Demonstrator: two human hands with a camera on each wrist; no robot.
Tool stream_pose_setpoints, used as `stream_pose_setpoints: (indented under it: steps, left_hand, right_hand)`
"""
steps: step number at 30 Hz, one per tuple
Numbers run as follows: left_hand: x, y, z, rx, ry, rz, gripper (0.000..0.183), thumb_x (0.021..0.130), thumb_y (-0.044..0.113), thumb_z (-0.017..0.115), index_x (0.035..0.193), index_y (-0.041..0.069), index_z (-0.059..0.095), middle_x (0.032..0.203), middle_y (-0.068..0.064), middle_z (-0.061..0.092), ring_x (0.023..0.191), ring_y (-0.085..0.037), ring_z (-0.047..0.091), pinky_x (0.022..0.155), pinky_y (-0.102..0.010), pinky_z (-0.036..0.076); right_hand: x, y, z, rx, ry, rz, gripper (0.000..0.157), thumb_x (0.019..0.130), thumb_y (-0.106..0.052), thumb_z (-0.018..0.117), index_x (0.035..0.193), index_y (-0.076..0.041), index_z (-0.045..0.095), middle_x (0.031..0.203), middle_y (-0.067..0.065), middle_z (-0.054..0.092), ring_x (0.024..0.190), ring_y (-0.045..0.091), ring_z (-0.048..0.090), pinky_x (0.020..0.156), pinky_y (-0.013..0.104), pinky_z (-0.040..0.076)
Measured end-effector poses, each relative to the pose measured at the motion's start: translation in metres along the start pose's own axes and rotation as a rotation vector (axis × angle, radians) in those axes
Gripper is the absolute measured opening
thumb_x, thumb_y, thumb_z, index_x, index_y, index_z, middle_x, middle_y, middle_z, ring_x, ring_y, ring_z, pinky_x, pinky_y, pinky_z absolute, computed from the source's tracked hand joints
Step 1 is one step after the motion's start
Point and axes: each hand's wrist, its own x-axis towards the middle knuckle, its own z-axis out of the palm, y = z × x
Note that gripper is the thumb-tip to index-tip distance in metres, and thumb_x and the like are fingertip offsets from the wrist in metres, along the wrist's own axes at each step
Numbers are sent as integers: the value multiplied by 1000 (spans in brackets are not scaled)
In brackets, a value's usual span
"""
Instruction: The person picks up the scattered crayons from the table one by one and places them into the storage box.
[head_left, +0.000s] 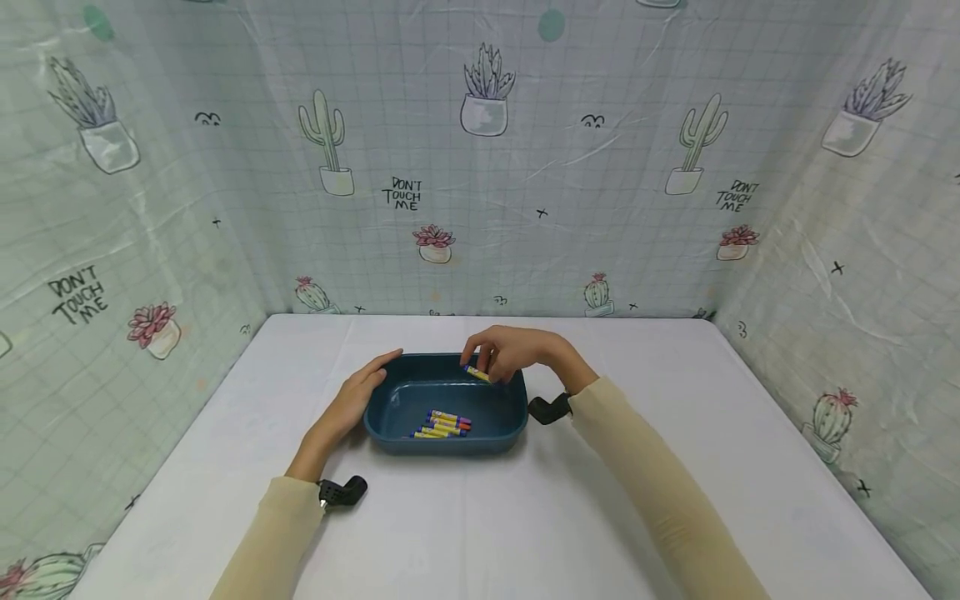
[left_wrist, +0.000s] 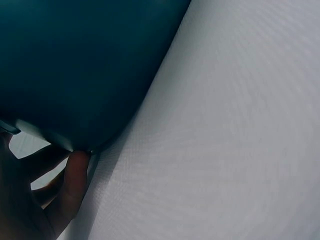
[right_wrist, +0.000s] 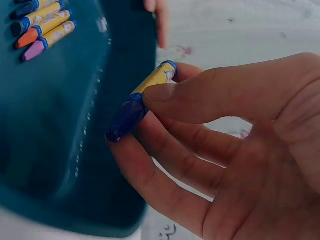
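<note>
Right hand (head_left: 512,347) pinches stubby, paper-wrapped crayon (right_wrist: 130,108); left hand (head_left: 354,397) lies straight-fingered along glossy, round-cornered tray (head_left: 457,447).

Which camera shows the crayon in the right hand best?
The right wrist view. The crayon is close up in the right hand, its dark blue tip and yellow wrapper plain to see. The head view shows it small, partly covered by the hand, over the tray. The left wrist view doesn't show it.
</note>
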Motion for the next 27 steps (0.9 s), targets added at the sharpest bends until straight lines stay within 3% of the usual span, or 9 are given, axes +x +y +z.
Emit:
stream_pose_setpoints:
  steps: [9, 17, 24, 27]
  left_hand:
    - [1, -4, 1, -9, -3, 3, 47, 114, 25, 31, 160, 24, 41, 169, -8, 34, 160, -38, 22, 128, -66, 14]
    - [1, -3, 1, -31, -4, -11, 47, 114, 28, 30, 160, 28, 41, 169, -4, 35, 160, -35, 23, 128, -64, 16]
    - [3, -2, 1, -26, -6, -9, 48, 114, 20, 30, 161, 20, 39, 169, -11, 33, 159, -40, 22, 127, -66, 15]
    - [2, -3, 1, -31, 0, -8, 47, 114, 21, 30, 160, 21, 40, 169, -10, 34, 159, -39, 22, 128, -66, 15]
  right_hand:
    - [36, -6, 13, -48, -106, 71, 51, 92, 9, 63, 140, -10, 62, 112, 10, 68, 98, 21, 68, 76, 34, 63]
    - [56, -9, 23, -71, -172, 159, 47, 91, 10, 64, 130, -15, 69, 108, 9, 68, 97, 20, 66, 82, 40, 64]
    - [66, -7, 28, -86, -203, 202, 46, 91, 10, 65, 126, -20, 70, 108, 7, 67, 99, 19, 65, 85, 42, 64]
    - [70, -6, 31, -100, -209, 215, 45, 92, 9, 65, 125, -21, 70, 108, 7, 67, 99, 19, 66, 86, 43, 63]
